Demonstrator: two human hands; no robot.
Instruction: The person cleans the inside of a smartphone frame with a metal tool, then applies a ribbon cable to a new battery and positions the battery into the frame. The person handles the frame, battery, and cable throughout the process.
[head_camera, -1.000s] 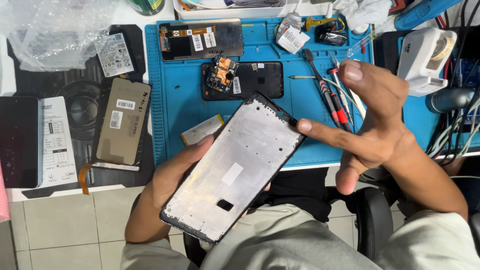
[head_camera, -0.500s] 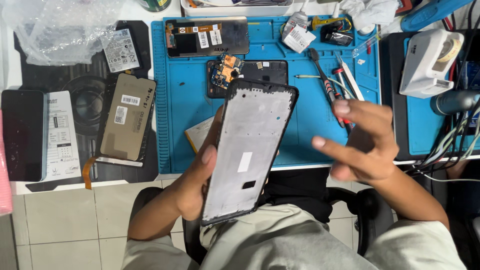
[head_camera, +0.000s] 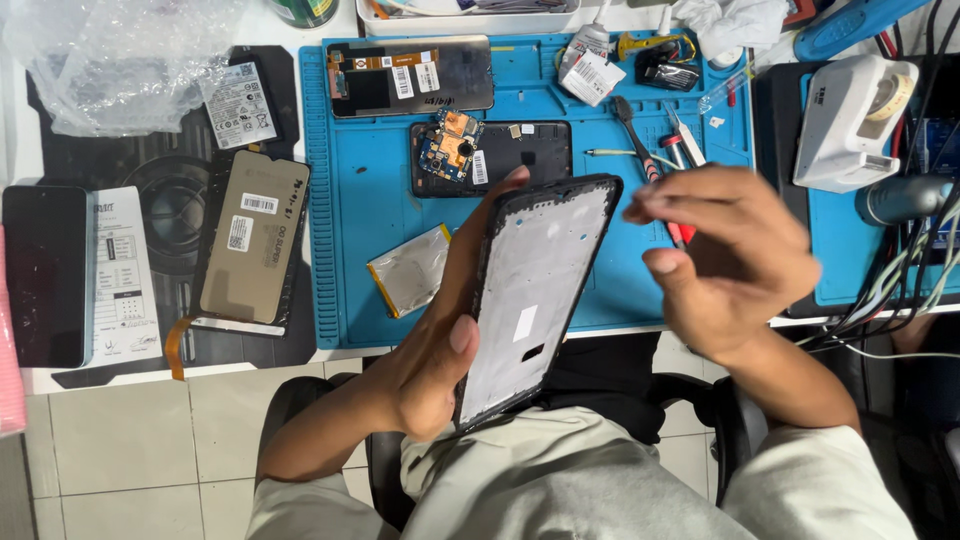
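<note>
My left hand (head_camera: 440, 340) grips a phone frame (head_camera: 535, 290) from its left side, holding it nearly upright over my lap at the front edge of the blue mat (head_camera: 370, 240). The frame's silvery inner face, ringed by a black rim, points toward me. My right hand (head_camera: 730, 260) hovers just right of the frame, blurred, fingers curled with thumb and fingertips close together. It does not touch the frame, and I see nothing in it.
On the blue mat lie a display panel (head_camera: 410, 75), a phone back with a circuit board (head_camera: 490, 155), a silver foil piece (head_camera: 412, 270) and screwdrivers (head_camera: 650, 150). Left of it sit a tan display (head_camera: 252, 235), a battery (head_camera: 238, 105), a dark phone (head_camera: 42, 275) and plastic wrap (head_camera: 120, 55). A white device (head_camera: 850, 120) and cables stand right.
My left hand has turned the frame from a diagonal lean to nearly upright. My right hand has left the frame's top corner and drawn back to the right, its fingers closing.
</note>
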